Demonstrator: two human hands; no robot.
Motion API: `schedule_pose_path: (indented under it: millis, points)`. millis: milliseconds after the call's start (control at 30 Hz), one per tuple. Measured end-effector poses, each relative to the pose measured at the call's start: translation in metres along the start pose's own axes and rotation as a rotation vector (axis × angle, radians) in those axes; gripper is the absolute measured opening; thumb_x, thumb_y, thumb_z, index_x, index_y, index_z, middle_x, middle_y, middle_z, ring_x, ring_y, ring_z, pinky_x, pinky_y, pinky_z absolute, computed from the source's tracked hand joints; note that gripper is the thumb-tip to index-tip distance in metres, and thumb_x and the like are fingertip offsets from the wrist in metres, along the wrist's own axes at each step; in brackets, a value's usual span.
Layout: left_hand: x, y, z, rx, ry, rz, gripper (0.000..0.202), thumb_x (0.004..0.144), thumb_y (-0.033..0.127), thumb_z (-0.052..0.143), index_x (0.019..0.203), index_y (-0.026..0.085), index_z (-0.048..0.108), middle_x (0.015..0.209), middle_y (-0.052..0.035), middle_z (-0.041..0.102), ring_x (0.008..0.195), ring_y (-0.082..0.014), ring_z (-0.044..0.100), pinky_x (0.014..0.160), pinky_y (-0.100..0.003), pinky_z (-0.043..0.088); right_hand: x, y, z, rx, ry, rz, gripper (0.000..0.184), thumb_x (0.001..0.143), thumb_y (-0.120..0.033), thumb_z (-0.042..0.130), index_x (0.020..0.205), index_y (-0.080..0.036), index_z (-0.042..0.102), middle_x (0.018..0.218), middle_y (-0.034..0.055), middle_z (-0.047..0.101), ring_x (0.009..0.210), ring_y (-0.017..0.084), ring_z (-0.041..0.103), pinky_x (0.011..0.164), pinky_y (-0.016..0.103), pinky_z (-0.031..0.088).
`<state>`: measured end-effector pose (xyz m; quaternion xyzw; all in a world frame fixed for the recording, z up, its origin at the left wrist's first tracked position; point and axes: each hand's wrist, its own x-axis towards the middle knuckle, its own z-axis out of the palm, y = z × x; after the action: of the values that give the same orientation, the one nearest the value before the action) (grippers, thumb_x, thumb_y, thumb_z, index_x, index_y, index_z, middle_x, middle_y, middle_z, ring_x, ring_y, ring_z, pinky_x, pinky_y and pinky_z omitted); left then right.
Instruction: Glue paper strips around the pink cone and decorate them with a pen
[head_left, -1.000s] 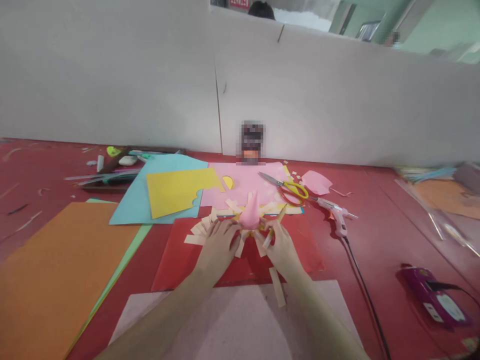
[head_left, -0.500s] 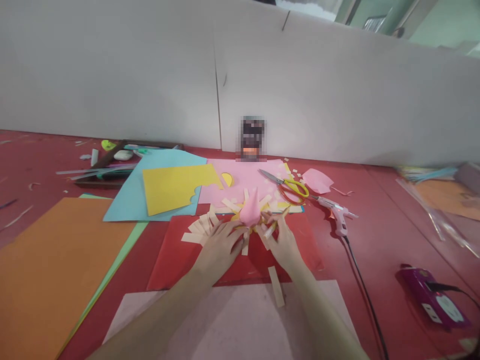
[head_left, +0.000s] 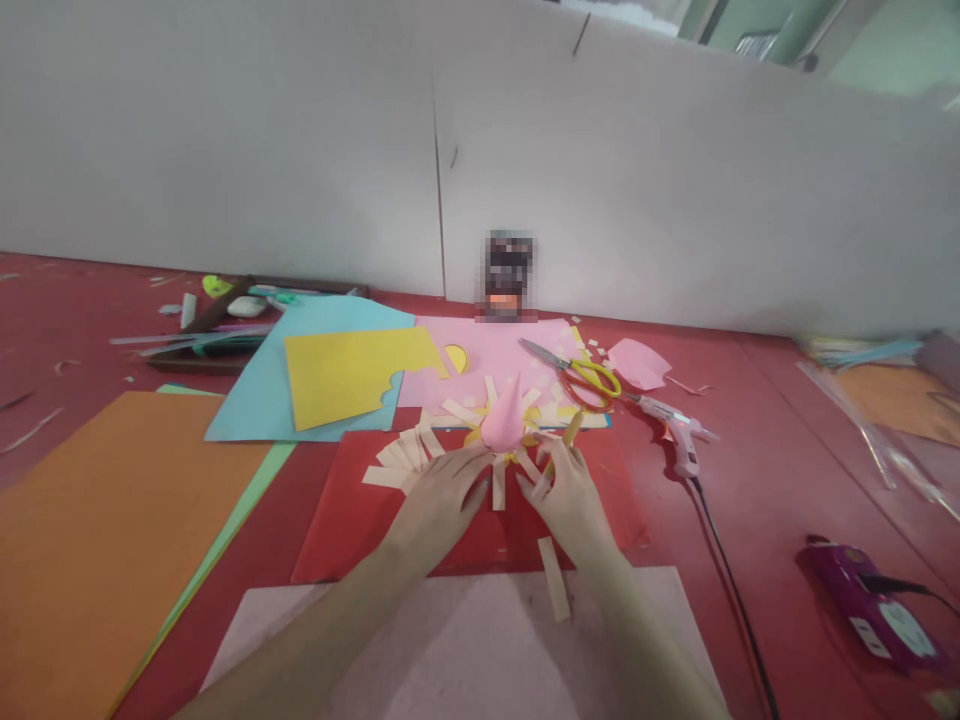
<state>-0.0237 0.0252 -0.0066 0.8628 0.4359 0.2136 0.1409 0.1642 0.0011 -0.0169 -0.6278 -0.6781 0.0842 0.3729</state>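
Note:
A pink paper cone [head_left: 504,422] stands point up on a yellow paper base [head_left: 474,436], with cream paper strips [head_left: 499,487] radiating from beneath it. My left hand [head_left: 442,492] lies at the near left of the cone, fingers stretched out and fingertips at the base's edge. Its thumb is apart below them. In my right hand [head_left: 568,490], a slim yellow pen-like stick [head_left: 575,428] is held upright and slightly tilted. That hand's thumb and fingertips are by the strips at the cone's right; their exact contact is partly hidden. All this rests on a red sheet [head_left: 360,535].
Scissors [head_left: 592,375] lie on pink paper [head_left: 495,345] behind. To the right are a hot glue gun [head_left: 681,435], its cord, and a purple power box [head_left: 874,605]. Yellow [head_left: 345,370], blue [head_left: 240,410] and orange sheets [head_left: 142,500] are at left. A loose strip [head_left: 554,580] lies in front.
My right hand has drawn back slightly from the cone, and the yellow stick has tilted more upright. My left hand stays almost in place. The view has shifted slightly.

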Motion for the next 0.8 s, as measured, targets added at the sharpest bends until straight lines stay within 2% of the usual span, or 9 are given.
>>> schedule_pose_path:
  millis: [100, 167, 267, 367, 467, 600, 667, 733, 800]
  points:
    - [0.0, 0.0, 0.0, 0.004, 0.007, 0.013, 0.029, 0.087, 0.017, 0.043, 0.114, 0.02, 0.053, 0.12, -0.0041, 0.059, 0.11, -0.0189, 0.053, 0.093, -0.039, 0.043, -0.002, -0.002, 0.0, 0.08, -0.031, 0.034, 0.042, 0.075, -0.013, 0.046, 0.117, -0.02, 0.047, 0.082, 0.0039, 0.057, 0.073, 0.018, 0.053, 0.065, 0.029, 0.047]
    - [0.0, 0.001, 0.0, 0.01, 0.014, 0.025, 0.029, 0.087, 0.017, 0.042, 0.114, 0.02, 0.053, 0.119, -0.004, 0.059, 0.109, -0.0188, 0.053, 0.093, -0.039, 0.043, -0.003, -0.002, -0.002, 0.15, -0.067, 0.063, 0.041, 0.076, -0.011, 0.044, 0.116, -0.021, 0.048, 0.083, 0.0033, 0.056, 0.066, 0.015, 0.052, 0.061, 0.026, 0.046]
    - [0.0, 0.001, 0.001, 0.025, 0.024, 0.038, 0.029, 0.087, 0.018, 0.042, 0.113, 0.02, 0.054, 0.117, -0.0041, 0.06, 0.107, -0.0191, 0.054, 0.092, -0.039, 0.044, -0.001, -0.004, -0.007, 0.177, -0.101, 0.08, 0.027, 0.078, -0.013, 0.046, 0.101, -0.022, 0.055, 0.082, 0.0032, 0.057, 0.065, 0.014, 0.052, 0.06, 0.025, 0.045]
    - [0.001, 0.001, 0.001, 0.033, 0.023, 0.045, 0.027, 0.087, 0.018, 0.042, 0.11, 0.021, 0.057, 0.116, -0.0036, 0.061, 0.105, -0.0193, 0.055, 0.091, -0.039, 0.044, 0.002, -0.008, -0.014, 0.201, -0.034, 0.073, 0.003, 0.078, -0.022, 0.055, 0.08, -0.021, 0.055, 0.08, 0.0035, 0.061, 0.07, 0.016, 0.054, 0.061, 0.026, 0.044]
    - [0.0, 0.001, 0.0, 0.039, 0.003, 0.046, 0.028, 0.086, 0.016, 0.041, 0.106, 0.023, 0.059, 0.116, -0.0022, 0.06, 0.106, -0.0194, 0.054, 0.091, -0.04, 0.043, 0.003, -0.015, -0.022, 0.396, 0.092, 0.155, 0.018, 0.083, -0.033, 0.051, 0.071, -0.021, 0.05, 0.069, 0.0022, 0.064, 0.053, 0.012, 0.051, 0.053, 0.024, 0.042]
    - [0.0, 0.0, -0.001, 0.046, -0.021, 0.059, 0.029, 0.084, 0.014, 0.042, 0.103, 0.024, 0.062, 0.118, -0.0018, 0.059, 0.106, -0.02, 0.054, 0.092, -0.041, 0.043, 0.003, -0.022, -0.025, 0.809, 0.114, 0.27, 0.036, 0.092, -0.042, 0.026, 0.092, -0.02, 0.054, 0.053, -0.0013, 0.059, 0.043, 0.012, 0.048, 0.046, 0.026, 0.04]
    - [0.0, 0.0, -0.001, 0.045, -0.025, 0.068, 0.028, 0.084, 0.014, 0.044, 0.101, 0.024, 0.064, 0.119, -0.0023, 0.058, 0.105, -0.0204, 0.054, 0.092, -0.042, 0.043, 0.003, -0.022, -0.024, 0.866, 0.082, 0.277, 0.037, 0.09, -0.046, 0.03, 0.095, -0.02, 0.056, 0.055, -0.001, 0.058, 0.045, 0.012, 0.048, 0.045, 0.025, 0.039]
    - [0.0, 0.001, -0.002, 0.043, -0.027, 0.076, 0.027, 0.083, 0.014, 0.046, 0.1, 0.024, 0.064, 0.119, -0.0024, 0.058, 0.104, -0.0209, 0.053, 0.092, -0.042, 0.043, 0.003, -0.022, -0.02, 0.822, 0.057, 0.269, 0.032, 0.086, -0.045, 0.042, 0.079, -0.019, 0.059, 0.053, -0.0015, 0.053, 0.046, 0.011, 0.047, 0.046, 0.025, 0.038]
    - [0.0, 0.001, -0.004, 0.037, -0.031, 0.081, 0.026, 0.082, 0.014, 0.049, 0.099, 0.025, 0.065, 0.119, -0.0022, 0.057, 0.104, -0.0213, 0.053, 0.092, -0.042, 0.042, 0.003, -0.021, -0.016, 0.778, 0.038, 0.288, 0.031, 0.084, -0.043, 0.049, 0.065, -0.019, 0.056, 0.05, -0.0033, 0.046, 0.043, 0.009, 0.041, 0.044, 0.023, 0.035]
